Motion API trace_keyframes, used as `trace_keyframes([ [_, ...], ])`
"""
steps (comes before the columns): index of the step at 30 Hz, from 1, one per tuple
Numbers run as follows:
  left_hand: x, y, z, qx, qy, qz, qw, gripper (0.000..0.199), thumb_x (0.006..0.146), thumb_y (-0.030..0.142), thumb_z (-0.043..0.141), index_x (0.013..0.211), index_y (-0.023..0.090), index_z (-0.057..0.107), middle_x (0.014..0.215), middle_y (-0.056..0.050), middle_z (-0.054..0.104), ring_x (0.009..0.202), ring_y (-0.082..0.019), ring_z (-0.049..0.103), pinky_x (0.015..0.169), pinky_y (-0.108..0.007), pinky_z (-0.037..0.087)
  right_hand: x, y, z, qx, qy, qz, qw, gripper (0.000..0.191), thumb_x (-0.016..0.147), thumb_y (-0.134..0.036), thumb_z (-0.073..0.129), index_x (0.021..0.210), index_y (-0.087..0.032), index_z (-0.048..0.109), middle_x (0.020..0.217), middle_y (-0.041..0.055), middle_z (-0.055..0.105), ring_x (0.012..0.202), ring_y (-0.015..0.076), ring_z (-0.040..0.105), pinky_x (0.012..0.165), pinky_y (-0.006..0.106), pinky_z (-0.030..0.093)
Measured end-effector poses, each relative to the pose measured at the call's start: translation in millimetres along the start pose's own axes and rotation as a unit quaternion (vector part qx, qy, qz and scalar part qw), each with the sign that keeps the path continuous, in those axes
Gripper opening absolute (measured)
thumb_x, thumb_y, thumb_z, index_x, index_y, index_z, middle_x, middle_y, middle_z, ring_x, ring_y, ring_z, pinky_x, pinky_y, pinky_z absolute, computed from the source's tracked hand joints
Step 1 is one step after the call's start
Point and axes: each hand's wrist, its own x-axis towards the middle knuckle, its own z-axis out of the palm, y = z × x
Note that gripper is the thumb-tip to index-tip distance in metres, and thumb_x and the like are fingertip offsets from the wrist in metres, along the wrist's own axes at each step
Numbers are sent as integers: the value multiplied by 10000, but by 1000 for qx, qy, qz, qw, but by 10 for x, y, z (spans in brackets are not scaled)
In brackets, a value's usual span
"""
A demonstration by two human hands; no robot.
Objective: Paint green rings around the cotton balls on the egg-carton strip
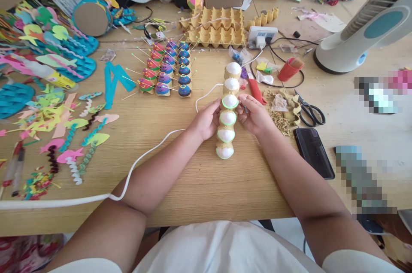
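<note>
A strip of egg carton (228, 118) with several white-topped cups lies lengthwise in front of me. Green rims circle the four nearer cups; the two farther ones show none. My left hand (207, 120) holds the strip's left side, fingers closed against it. On the other side my right hand (251, 112) has its fingers pinched near the third cup from the far end, with a small dark bluish thing partly hidden between them. Left of the hands stand rows of painted carton cups, red (148, 73), purple (164, 79) and blue (184, 79), with pins stuck in them.
Scissors (310, 110), a phone (313, 153) and carton scraps (280, 114) lie to the right, with a white fan (350, 45) behind. Paper fish (71, 155) cover the left. A white cable (144, 153) crosses my left arm. Carton trays (219, 26) and a power strip (262, 32) sit farther back.
</note>
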Motion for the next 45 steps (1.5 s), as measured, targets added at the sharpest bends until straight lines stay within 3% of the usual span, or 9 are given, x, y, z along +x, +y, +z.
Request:
trace_keyframes([
  [3,-12,24,15,8,-24,-27,999,406,990,623,684,974,219,731,987,-84,814,1076,-281,773,844,-390,643,-8,-15,6,-2,-10,-5,1000,384,702,-370,948,829,-206,626,734,-68,565,566,34,463,428,162,279],
  [8,21,5,-44,13,-32,-5,999,408,945,660,716,994,256,754,984,-79,827,1045,-320,781,860,-472,638,18,-54,-16,2,3,16,1000,239,735,-294,791,928,-202,685,819,-21,669,569,62,504,413,188,274],
  [12,53,-33,-93,52,-30,12,998,443,928,725,686,1015,297,765,998,-88,826,1029,-347,783,863,-520,617,22,-71,-34,-19,30,-26,999,337,673,-180,772,992,-235,679,923,-20,741,601,64,522,430,181,284],
  [18,79,-28,-124,66,-27,26,997,481,925,772,649,1023,313,754,996,-94,822,1066,-368,787,903,-567,615,-8,-129,-45,-21,23,-47,998,401,699,-195,745,1084,-284,678,1048,-19,760,706,96,588,441,194,308],
  [23,75,-17,-114,51,2,26,998,431,961,724,635,984,310,751,967,-81,828,1040,-361,804,886,-564,639,-10,-93,-29,-52,55,-89,993,322,798,-433,841,1029,-287,670,861,-33,710,628,94,523,456,222,283],
  [28,69,-19,-93,51,-9,34,998,437,955,731,648,963,304,741,954,-71,833,1071,-367,801,867,-561,640,-28,3,-5,-120,34,-140,982,465,839,-703,811,830,-257,678,607,-54,460,543,98,369,498,255,307],
  [35,73,-34,-54,109,10,84,990,547,898,850,632,926,320,763,849,-56,816,983,-331,809,879,-517,623,-35,42,4,-144,39,-179,972,411,798,-639,879,826,-260,722,715,-20,566,636,115,480,556,269,403],
  [41,66,-44,-66,126,14,78,989,574,909,847,616,1037,311,779,987,-98,832,1107,-387,790,925,-560,616,-48,63,17,-174,51,-230,956,346,762,-542,938,876,-279,744,784,-9,617,700,134,531,602,285,456],
  [45,49,-39,-55,134,43,103,985,589,903,859,614,1023,307,778,938,-85,829,1104,-381,792,932,-537,623,-80,61,34,-227,57,-253,939,331,787,-537,916,843,-269,730,871,22,676,818,172,613,653,304,500],
])
